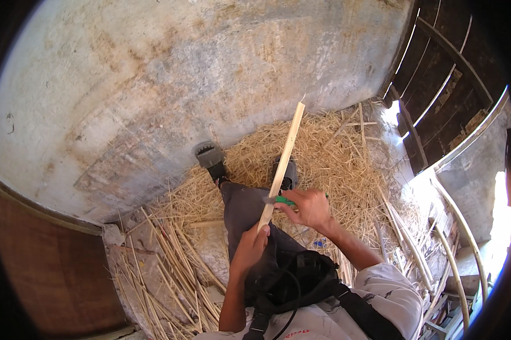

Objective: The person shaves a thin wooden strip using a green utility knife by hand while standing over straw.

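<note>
A long pale strip of wood or bamboo [289, 141] slants up and away in front of me, over my thigh. My left hand [252, 247] is closed around its lower end, the thumb lying along it. In my right hand [310, 207] is a green-handled knife [283, 200], gripped by the handle. Its blade lies across the strip a little above my left hand and looks blurred. A thin curl stands at the strip's far tip.
Straw-like shavings [346, 153] cover the floor around my shoes. Several long thin sticks [181, 272] lie at my left, and curved poles [456, 272] at my right. A stained wall [210, 85] rises ahead, with a dark plank door [442, 85] at the far right.
</note>
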Demonstrator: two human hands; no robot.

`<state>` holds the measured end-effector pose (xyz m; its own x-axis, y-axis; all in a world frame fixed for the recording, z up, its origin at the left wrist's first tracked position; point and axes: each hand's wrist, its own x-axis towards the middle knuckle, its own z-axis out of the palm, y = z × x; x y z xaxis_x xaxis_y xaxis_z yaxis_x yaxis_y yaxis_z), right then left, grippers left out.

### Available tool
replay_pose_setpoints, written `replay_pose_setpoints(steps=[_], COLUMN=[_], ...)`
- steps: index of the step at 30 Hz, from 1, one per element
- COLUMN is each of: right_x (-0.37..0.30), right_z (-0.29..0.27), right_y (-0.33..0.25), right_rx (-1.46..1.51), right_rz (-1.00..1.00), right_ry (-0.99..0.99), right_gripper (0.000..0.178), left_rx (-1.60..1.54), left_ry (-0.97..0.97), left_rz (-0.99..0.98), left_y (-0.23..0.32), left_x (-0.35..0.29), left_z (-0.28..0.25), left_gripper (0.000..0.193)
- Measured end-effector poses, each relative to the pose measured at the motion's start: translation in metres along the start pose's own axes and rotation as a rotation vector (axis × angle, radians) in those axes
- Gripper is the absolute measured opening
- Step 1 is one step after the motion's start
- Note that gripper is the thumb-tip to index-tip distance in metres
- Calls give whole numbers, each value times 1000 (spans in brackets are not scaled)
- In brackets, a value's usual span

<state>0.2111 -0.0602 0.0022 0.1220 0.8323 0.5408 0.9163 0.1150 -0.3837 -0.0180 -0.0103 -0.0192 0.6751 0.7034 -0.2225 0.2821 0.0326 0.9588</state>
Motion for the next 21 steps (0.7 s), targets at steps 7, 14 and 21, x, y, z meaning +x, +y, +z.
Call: replay_pose_setpoints(steps=[7, 14, 21], right_x=[31, 75, 92], right_z=[-2, -23, -21], right_y=[46, 80, 111], right_rx=[-46, -104, -154], right_rz=[108, 300, 375], right_ry=[80, 119, 260], right_gripper=[30, 33, 39], left_rx=[26, 69, 76], left_ry=[10, 37, 9], left_rz=[-16, 52, -6], left_y=[9, 1, -1], left_x=[-1, -1, -1], left_z=[2, 5, 2], left_gripper=[29, 27, 29])
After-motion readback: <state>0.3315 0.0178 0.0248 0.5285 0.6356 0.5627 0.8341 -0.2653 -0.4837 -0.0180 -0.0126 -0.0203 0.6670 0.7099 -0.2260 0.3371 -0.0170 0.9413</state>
